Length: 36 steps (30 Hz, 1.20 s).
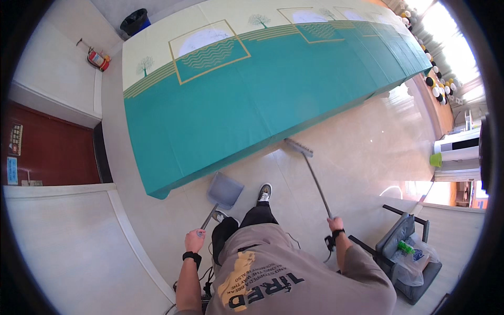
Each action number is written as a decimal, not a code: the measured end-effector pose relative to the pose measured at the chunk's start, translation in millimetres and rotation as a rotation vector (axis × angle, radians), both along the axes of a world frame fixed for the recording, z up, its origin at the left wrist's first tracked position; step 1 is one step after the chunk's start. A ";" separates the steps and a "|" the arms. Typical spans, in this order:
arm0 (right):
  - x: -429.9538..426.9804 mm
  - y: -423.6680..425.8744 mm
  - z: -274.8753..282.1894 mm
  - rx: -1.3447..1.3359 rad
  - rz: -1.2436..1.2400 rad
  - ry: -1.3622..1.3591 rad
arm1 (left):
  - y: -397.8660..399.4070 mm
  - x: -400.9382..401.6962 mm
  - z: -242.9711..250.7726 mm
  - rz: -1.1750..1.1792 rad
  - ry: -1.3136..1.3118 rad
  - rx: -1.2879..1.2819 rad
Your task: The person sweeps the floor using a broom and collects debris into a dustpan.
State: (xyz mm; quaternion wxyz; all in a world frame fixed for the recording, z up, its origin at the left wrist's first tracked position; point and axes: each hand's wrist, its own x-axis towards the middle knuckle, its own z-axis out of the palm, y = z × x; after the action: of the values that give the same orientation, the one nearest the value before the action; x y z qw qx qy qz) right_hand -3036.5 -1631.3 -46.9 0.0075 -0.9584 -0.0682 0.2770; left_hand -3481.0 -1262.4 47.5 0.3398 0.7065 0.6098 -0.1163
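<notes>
My left hand (195, 240) grips the upper end of a long-handled dustpan (225, 190), whose grey pan rests on the floor near my left foot. In my right hand (335, 224) is the grey handle of a broom (299, 148). Its wide bristled head lies on the tiles, the far end right at the lower edge of a green tablecloth (252, 110). Both wrists wear black bands. What the dustpan holds is too small to tell.
A grey armchair (417, 267) bearing a plastic bag (411, 264) stands at my right. A dark red door (55, 149) and a fire extinguisher (98, 59) are on the left. A black bin (135, 23) is beyond the table. Balloons (439, 88) line the window side.
</notes>
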 end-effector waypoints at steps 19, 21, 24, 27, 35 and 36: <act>-123.4 141.1 -25.1 -0.038 0.487 0.119 | -10.3 -34.5 -33.1 -0.302 0.020 0.005; -167.4 118.4 -24.1 -0.016 0.325 0.150 | -2.4 -35.0 -48.1 -0.360 -0.003 0.039; -226.0 76.6 5.9 -0.017 0.140 0.310 | -10.0 -21.9 -44.3 -0.392 -0.038 -0.012; -252.2 83.4 65.4 0.066 -0.021 0.619 | -9.8 -23.1 -52.6 -0.393 -0.015 -0.014; -280.0 52.3 117.3 0.478 -0.541 0.705 | -3.9 -18.8 -49.3 -0.469 -0.051 -0.056; -283.1 49.4 112.6 0.551 -0.590 0.771 | 2.7 -22.3 -61.4 -0.470 -0.065 -0.005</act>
State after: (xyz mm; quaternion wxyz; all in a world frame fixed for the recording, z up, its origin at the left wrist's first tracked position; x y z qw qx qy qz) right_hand -3319.6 -1581.9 65.7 0.3591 -0.7288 0.1406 0.5658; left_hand -3503.3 -1259.7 -13.9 0.3244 0.8316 0.4170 -0.1709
